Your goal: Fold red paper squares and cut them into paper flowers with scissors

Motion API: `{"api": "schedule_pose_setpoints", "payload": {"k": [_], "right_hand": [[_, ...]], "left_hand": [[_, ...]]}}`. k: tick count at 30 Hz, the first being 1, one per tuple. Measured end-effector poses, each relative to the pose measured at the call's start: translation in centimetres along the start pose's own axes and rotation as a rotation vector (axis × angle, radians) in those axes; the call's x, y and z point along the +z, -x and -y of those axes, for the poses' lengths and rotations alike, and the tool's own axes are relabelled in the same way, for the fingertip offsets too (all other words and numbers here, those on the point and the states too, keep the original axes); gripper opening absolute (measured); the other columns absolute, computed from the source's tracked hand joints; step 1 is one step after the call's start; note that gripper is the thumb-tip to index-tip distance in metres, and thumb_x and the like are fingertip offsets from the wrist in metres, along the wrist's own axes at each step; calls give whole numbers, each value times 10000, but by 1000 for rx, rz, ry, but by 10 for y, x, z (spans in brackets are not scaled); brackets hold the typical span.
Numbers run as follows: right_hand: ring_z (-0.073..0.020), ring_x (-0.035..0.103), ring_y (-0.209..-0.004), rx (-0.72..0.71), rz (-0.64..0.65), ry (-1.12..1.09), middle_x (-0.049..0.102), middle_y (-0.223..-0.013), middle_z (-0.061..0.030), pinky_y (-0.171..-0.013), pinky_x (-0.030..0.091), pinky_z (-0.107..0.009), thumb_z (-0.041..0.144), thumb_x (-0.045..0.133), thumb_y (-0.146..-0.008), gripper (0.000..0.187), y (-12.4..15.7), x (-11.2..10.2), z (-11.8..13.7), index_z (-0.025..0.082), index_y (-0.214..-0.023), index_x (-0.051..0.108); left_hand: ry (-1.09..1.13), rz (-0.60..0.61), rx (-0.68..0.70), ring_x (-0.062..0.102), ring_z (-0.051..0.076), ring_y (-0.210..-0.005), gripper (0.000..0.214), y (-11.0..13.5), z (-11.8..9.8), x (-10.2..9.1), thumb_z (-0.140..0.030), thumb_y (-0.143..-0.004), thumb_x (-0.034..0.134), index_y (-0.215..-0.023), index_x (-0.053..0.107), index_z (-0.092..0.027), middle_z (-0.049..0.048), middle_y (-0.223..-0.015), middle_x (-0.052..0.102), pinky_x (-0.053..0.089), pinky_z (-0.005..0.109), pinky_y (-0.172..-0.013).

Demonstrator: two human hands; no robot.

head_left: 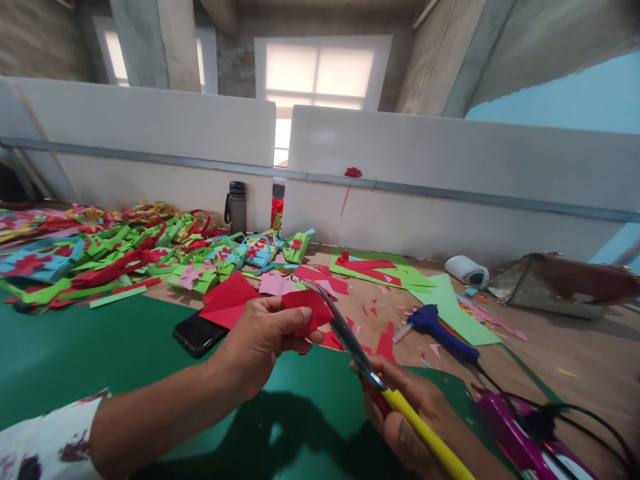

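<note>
Between the thumb and fingers of my left hand [260, 343] is a folded piece of red paper [231, 298], its smaller end pointing right. My right hand [407, 403] grips the yellow handles of a pair of scissors [356, 350]. The metal blades slant up to the left and lie against the right edge of the paper; whether they are cutting into it I cannot tell. Under the paper and my left wrist, a black phone [200, 331] is partly covered. Red paper scraps [386, 341] lie just beyond the scissors.
Small green and blue paper bags [195, 275] with flowers pile up at the left. A blue glue gun [445, 333] with its cord lies right, near a purple device [520, 433]. Green sheets [457, 313], a white roll [467, 271], a handbag [560, 283] and a bottle [237, 208] stand farther back.
</note>
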State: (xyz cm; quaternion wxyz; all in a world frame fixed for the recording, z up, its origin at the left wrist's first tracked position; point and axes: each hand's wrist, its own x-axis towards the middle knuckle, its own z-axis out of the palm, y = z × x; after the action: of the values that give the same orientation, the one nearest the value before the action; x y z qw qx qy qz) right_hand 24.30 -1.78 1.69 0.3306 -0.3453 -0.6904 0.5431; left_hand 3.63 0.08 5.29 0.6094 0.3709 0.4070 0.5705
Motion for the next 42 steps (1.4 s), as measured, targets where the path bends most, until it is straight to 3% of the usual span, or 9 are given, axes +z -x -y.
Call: {"api": "schedule_pose_setpoints", "payload": {"k": [12,18,22,28,35,42], "right_hand": [[-83,237,-462,32,-19,156,336,-572,75,-414,183,-233,800,513,-662,679,-3,-5,-5,212,-1001,554],[-101,303,-486,19,-26,98,388,-569,55,-430,213,-241,736,601,-664,596,-3,-7,-16,231,-980,568],[-103,299,-470,24,-25,50,384,-562,52,-420,198,-251,734,612,-652,661,-3,-6,-21,212,-1055,570],[-99,290,-500,1,-25,116,404,-587,47,-446,217,-248,731,578,-688,544,-2,-5,-11,211,-845,549],[-106,306,-517,27,2,97,434,-609,43,-464,229,-254,690,583,-726,608,0,-7,-11,194,-1074,539],[-101,265,-498,4,-7,183,381,-589,58,-452,219,-245,742,537,-714,609,2,-8,-7,202,-994,544]], "left_hand": [[31,3,-4,656,152,-569,132,1,1,-1,-176,-647,741,-667,626,-116,8,-632,633,492,254,-555],[37,10,-5,660,159,-573,148,0,1,-2,-179,-632,751,-661,620,-117,3,-630,628,498,264,-569],[25,20,-3,658,157,-584,145,0,1,-3,-183,-634,755,-655,627,-119,11,-642,636,494,258,-562],[27,23,-1,651,152,-574,135,0,0,-2,-180,-636,753,-650,632,-121,7,-617,630,490,253,-551],[45,24,-5,650,148,-559,148,1,1,-2,-172,-631,756,-628,617,-123,-1,-599,623,489,247,-540],[31,16,-17,653,154,-549,175,0,0,-2,-164,-617,752,-610,580,-129,-15,-579,591,492,249,-544]]}}
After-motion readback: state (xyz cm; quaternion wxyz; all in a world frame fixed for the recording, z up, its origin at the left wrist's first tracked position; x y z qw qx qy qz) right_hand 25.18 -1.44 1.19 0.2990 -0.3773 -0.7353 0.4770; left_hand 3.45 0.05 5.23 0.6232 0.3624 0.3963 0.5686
